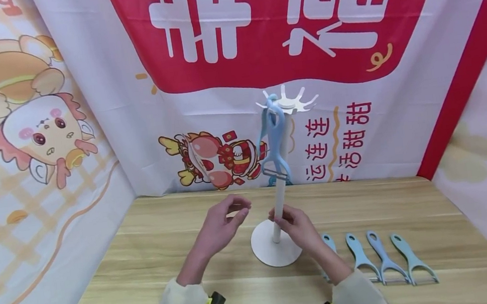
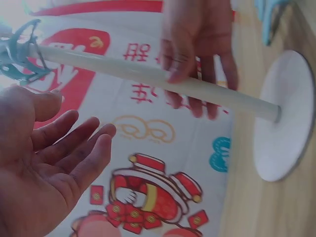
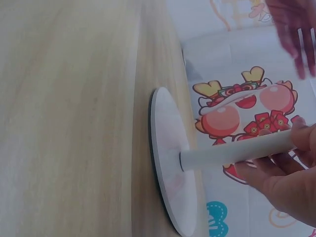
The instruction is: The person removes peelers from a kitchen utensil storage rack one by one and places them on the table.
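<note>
A white hook stand (image 1: 279, 200) rises upright from a round base (image 1: 264, 247), with a ring of hooks (image 1: 300, 103) at its top. Light blue Y-shaped peelers (image 1: 276, 138) hang together on the left side of that ring. Low on the pole, my right hand (image 1: 299, 226) grips it; the left wrist view shows the thumb (image 2: 181, 61) on the near side and the other fingers behind. My left hand (image 1: 220, 227) is held left of the pole, apart from it, palm facing it. Its fingers (image 2: 94, 153) are loosely bent around nothing.
Several peelers (image 1: 380, 252) lie in a row on the wooden table (image 1: 148, 263), right of the stand; the right forearm partly covers the leftmost one (image 1: 328, 242). A printed cloth (image 1: 202, 109) hangs behind the table, and another patterned cloth (image 1: 94, 184) stands along its left side.
</note>
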`<action>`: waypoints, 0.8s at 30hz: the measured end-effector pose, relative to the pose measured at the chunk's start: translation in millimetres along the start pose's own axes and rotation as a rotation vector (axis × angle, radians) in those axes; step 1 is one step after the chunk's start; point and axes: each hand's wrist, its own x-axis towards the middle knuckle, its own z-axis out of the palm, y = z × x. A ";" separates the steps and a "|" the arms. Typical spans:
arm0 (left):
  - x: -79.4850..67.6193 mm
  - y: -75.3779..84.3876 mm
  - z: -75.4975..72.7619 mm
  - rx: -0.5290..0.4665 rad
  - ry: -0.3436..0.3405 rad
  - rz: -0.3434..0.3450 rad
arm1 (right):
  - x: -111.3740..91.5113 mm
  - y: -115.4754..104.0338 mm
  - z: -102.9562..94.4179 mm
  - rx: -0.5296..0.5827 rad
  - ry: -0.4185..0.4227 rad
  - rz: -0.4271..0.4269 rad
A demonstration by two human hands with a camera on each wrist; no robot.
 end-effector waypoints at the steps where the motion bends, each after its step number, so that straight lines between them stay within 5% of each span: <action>1: 0.3 3.9 -1.3 -0.009 0.008 0.008 | 0.3 -0.3 -0.3 0.000 -0.003 -0.001; 6: 3.2 26.6 -8.9 -0.072 0.048 0.058 | 1.9 -1.1 -0.9 -0.018 -0.012 0.007; 12: 14.4 66.3 -20.2 -0.133 0.102 0.232 | 2.6 -2.1 -0.1 -0.034 -0.010 0.007; 17: 25.5 100.1 -25.4 -0.081 0.165 0.334 | 3.0 -2.5 1.5 -0.045 0.011 -0.009; 24: 42.4 126.1 -19.1 0.030 0.207 0.345 | 1.6 -2.5 2.2 -0.056 0.019 0.002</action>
